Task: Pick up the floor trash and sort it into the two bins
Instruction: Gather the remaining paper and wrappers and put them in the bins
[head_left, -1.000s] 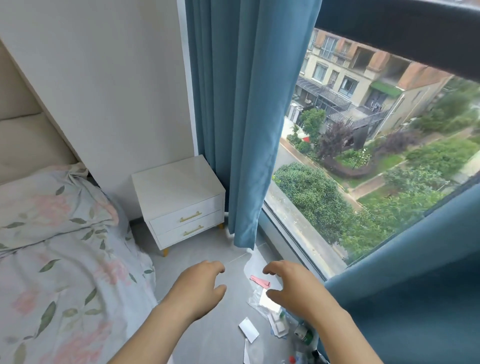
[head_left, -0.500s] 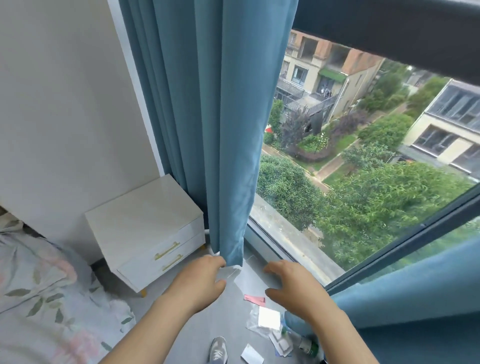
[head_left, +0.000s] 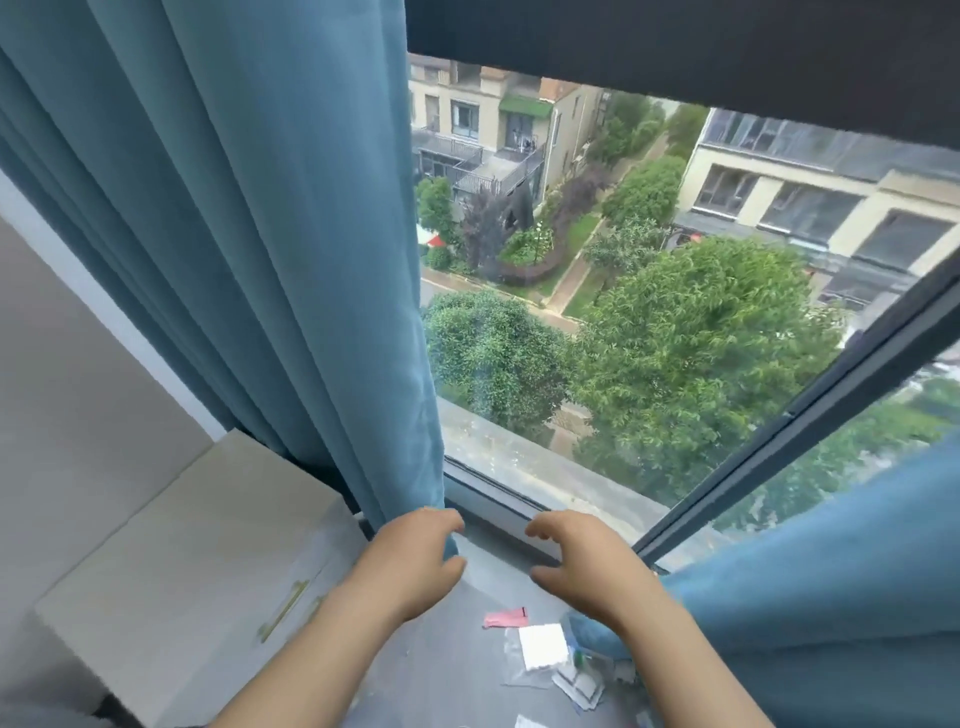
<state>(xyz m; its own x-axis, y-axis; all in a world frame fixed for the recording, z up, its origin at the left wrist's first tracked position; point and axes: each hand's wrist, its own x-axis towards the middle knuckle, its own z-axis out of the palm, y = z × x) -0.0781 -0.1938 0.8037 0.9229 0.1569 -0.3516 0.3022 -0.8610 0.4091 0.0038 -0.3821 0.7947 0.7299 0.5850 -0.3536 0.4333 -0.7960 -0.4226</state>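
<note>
Left hand (head_left: 415, 564) and right hand (head_left: 587, 569) stay loosely curled, holding nothing, as the view swings up to the window. The floor trash (head_left: 577, 685) lies untouched along the floor's (head_left: 457, 675) window-side edge, a pink wrapper (head_left: 505, 618) and white packet (head_left: 543, 646) among it. Pickup has not begun, and no bin is in sight.

The grey floor (head_left: 441, 670) fills the bottom centre of the frame. On it lie a pink wrapper (head_left: 505, 618), just below it a white square in clear plastic (head_left: 543, 646), and lower right crumpled packets (head_left: 579, 688). A white nightstand (head_left: 182, 571) stands lower left.
</note>
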